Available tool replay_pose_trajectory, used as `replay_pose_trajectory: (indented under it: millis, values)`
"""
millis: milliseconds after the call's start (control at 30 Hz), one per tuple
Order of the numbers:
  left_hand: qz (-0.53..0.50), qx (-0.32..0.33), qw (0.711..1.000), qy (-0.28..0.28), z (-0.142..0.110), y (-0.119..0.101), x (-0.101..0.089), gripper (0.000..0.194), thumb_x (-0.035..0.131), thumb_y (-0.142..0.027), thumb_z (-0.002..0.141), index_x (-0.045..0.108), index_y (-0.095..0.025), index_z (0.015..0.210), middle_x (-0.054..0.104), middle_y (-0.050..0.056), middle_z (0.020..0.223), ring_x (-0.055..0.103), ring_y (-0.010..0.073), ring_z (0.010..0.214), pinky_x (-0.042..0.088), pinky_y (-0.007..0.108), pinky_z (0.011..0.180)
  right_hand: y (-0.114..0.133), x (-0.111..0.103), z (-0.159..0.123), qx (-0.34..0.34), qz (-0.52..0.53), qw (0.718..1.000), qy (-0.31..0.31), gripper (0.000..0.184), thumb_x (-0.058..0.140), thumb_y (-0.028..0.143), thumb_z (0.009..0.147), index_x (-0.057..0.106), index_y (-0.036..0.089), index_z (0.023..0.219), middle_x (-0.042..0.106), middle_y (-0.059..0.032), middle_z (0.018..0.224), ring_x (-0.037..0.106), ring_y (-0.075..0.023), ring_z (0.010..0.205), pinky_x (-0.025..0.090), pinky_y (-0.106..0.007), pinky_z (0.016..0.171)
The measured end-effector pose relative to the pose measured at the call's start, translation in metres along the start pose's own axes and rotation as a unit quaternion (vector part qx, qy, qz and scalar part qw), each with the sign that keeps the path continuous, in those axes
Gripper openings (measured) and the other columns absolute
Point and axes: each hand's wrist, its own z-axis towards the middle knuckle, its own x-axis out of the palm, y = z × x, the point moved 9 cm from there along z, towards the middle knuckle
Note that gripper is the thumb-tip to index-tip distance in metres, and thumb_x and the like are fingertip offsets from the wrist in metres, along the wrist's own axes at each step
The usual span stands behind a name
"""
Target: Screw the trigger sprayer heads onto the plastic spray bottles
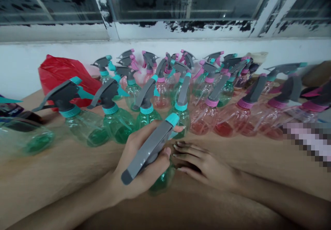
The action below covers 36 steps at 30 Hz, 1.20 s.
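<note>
My left hand (137, 164) is wrapped round the neck of a green spray bottle (161, 183) with a grey and turquoise trigger head, its nozzle pointing away from me to the upper right. The bottle's lower body shows below my fingers. Just right of it, my right hand (204, 163) lies palm down with fingers stretched out, the fingertips close to the bottle; whether they touch it I cannot tell. Directly ahead stands a row of similar bottles, among them a green one (119, 126) and a pink one (204, 118).
Behind the front row, several more spray bottles crowd the wooden table (85, 175) up to the white wall (80, 49). A red plastic bag (60, 73) sits at the back left. At the far left, a clear bottle (38, 142) holds green liquid. Windows line the top.
</note>
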Motion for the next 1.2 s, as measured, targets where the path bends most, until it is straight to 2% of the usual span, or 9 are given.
replay_pose_trajectory:
  millis: [133, 233, 367, 600, 1000, 1200]
  values:
    - [-0.054, -0.017, 0.998, -0.019, -0.001, 0.006, -0.001, 0.04, 0.054, -0.014, 0.069, 0.059, -0.024, 0.107, 0.062, -0.001, 0.079, 0.058, 0.0159, 0.062, 0.051, 0.027, 0.059, 0.0, 0.0, 0.001, 0.004, 0.002, 1.0, 0.003, 0.034, 0.051, 0.031, 0.092, 0.054, 0.019, 0.124, 0.055, -0.0068, 0.132, 0.042, -0.0199, 0.129, 0.039, -0.041, 0.107]
    - [-0.06, -0.018, 0.998, -0.021, -0.001, 0.007, 0.0, 0.04, 0.055, -0.013, 0.07, 0.058, -0.025, 0.108, 0.061, -0.002, 0.078, 0.058, 0.0161, 0.062, 0.051, 0.029, 0.059, 0.0, 0.0, 0.001, 0.004, -0.001, 1.0, 0.005, 0.035, 0.051, 0.031, 0.092, 0.054, 0.018, 0.124, 0.055, -0.007, 0.132, 0.041, -0.0191, 0.13, 0.037, -0.04, 0.108]
    - [-0.042, 0.011, 0.999, -0.029, -0.002, -0.001, -0.003, 0.034, 0.054, -0.013, 0.072, 0.057, -0.028, 0.103, 0.061, -0.001, 0.087, 0.059, 0.0169, 0.069, 0.053, 0.031, 0.067, -0.001, 0.0, 0.0, 0.0, -0.001, 1.0, 0.003, 0.036, 0.05, 0.032, 0.092, 0.053, 0.018, 0.125, 0.055, -0.0072, 0.132, 0.041, -0.0197, 0.13, 0.038, -0.04, 0.108]
    - [-0.013, 0.002, 1.0, -0.017, -0.002, 0.001, 0.001, 0.032, 0.052, -0.021, 0.078, 0.055, -0.028, 0.109, 0.06, -0.001, 0.08, 0.057, 0.0154, 0.06, 0.052, 0.028, 0.057, 0.001, -0.002, 0.0, -0.008, -0.005, 1.0, -0.011, 0.036, 0.052, 0.03, 0.091, 0.054, 0.019, 0.125, 0.056, -0.0077, 0.131, 0.042, -0.0207, 0.129, 0.039, -0.042, 0.107]
    - [-0.005, 0.01, 1.0, -0.007, -0.004, 0.006, 0.003, 0.035, 0.051, -0.02, 0.081, 0.052, -0.03, 0.114, 0.057, -0.002, 0.084, 0.058, 0.015, 0.064, 0.051, 0.03, 0.066, 0.0, -0.001, 0.0, -0.001, -0.004, 1.0, 0.0, 0.036, 0.05, 0.032, 0.092, 0.053, 0.019, 0.126, 0.055, -0.0069, 0.132, 0.041, -0.02, 0.13, 0.038, -0.041, 0.108]
    - [-0.009, 0.006, 1.0, -0.016, -0.007, 0.01, 0.003, 0.007, 0.051, -0.023, 0.084, 0.053, -0.028, 0.088, 0.056, -0.003, 0.082, 0.057, 0.015, 0.066, 0.049, 0.028, 0.061, 0.0, 0.0, 0.0, -0.003, -0.01, 1.0, 0.003, 0.036, 0.049, 0.033, 0.093, 0.054, 0.017, 0.125, 0.055, -0.0068, 0.132, 0.04, -0.0192, 0.131, 0.037, -0.04, 0.109]
